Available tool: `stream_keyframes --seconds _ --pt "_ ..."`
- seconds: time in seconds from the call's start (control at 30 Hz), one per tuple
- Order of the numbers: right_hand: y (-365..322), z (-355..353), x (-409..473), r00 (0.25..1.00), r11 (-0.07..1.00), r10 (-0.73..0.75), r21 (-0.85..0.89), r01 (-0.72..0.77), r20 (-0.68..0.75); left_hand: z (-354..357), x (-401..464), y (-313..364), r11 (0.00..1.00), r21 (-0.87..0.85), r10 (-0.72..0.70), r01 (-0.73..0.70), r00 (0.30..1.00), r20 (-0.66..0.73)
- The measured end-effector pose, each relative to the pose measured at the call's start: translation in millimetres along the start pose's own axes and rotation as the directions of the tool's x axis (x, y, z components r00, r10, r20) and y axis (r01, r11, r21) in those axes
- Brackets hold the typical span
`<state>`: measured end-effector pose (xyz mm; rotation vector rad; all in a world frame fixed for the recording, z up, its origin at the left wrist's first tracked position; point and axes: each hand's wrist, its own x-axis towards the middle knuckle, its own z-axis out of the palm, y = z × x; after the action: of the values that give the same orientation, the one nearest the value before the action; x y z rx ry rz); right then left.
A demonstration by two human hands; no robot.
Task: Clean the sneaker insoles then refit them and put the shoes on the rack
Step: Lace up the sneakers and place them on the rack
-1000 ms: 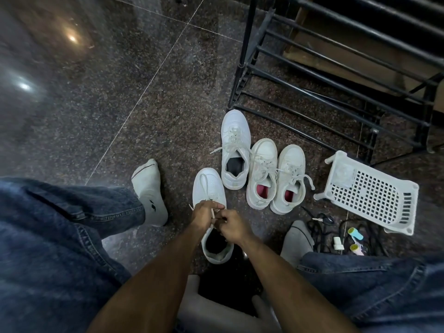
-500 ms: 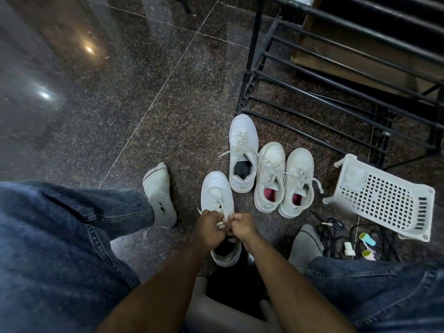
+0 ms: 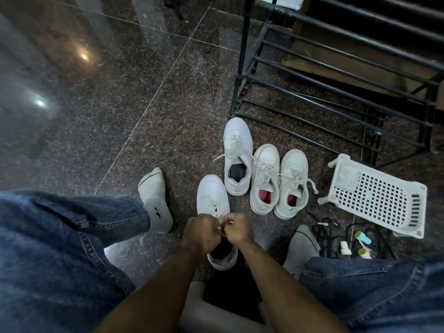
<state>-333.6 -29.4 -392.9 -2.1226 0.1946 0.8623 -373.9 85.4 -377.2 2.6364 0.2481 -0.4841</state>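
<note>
I sat on a low stool (image 3: 216, 316) with my knees apart, and the white sneaker (image 3: 212, 200) stood on the dark granite floor (image 3: 120, 116) between my feet, its toe pointing away from me. My left hand (image 3: 200, 234) and my right hand (image 3: 236, 228) were together over the middle of this sneaker, knuckles nearly touching. The fingers of both hands were curled, and each hand pinched the white lace (image 3: 219, 221) of the shoe; a short piece of lace showed between them. The heel opening of the sneaker was dark inside, so I could not tell if the insole was there.

Just beyond it stood the second white sneaker (image 3: 237, 150), with a dark insole (image 3: 236, 170) visible inside and its laces loose to both sides. To the right of that one, touching each other, stood a pair of off-white sneakers (image 3: 278, 174) with red insoles (image 3: 264, 197) inside. All four shoes were on the floor, near the front of the black metal shoe rack (image 3: 312, 75), not on it.

A white plastic basket (image 3: 377, 198) lay tipped on its side to the right of the pair. Near it, beside my right foot (image 3: 301, 248), were black cables (image 3: 324, 234) and some small items that I could not identify. My left foot (image 3: 156, 200) in a grey sock rested on the left side.
</note>
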Motion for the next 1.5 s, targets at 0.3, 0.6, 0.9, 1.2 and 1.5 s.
stream_keyframes --seconds 0.3,0.6,0.9,1.2,1.5 --pt "10.5 -3.6 -2.5 0.984 0.962 -0.172 -0.208 0.179 0.052 -4.0 4.3 3.7 0.935 -0.27 -0.229 0.23 0.973 0.036" --pt "10.3 4.6 5.4 0.986 0.993 0.016 0.112 -0.035 0.168 -4.8 1.7 -4.7 0.893 -0.265 -0.368 0.364 0.929 0.034" --pt "7.6 1.4 4.5 0.984 0.985 0.083 0.139 -0.105 0.155 -1.8 1.5 -0.1 0.995 0.056 -0.089 0.084 0.992 0.093" --pt "9.3 -7.2 -4.5 0.998 1.0 -0.025 -0.006 0.025 0.056 -18.1 13.5 14.8 0.808 -0.28 -0.377 0.518 0.821 0.429" --pt "4.0 -47.8 -16.8 0.997 0.73 -0.078 -0.681 0.055 -0.003 -0.3 17.3 -21.4 0.702 -0.293 -0.519 0.649 0.748 0.414"
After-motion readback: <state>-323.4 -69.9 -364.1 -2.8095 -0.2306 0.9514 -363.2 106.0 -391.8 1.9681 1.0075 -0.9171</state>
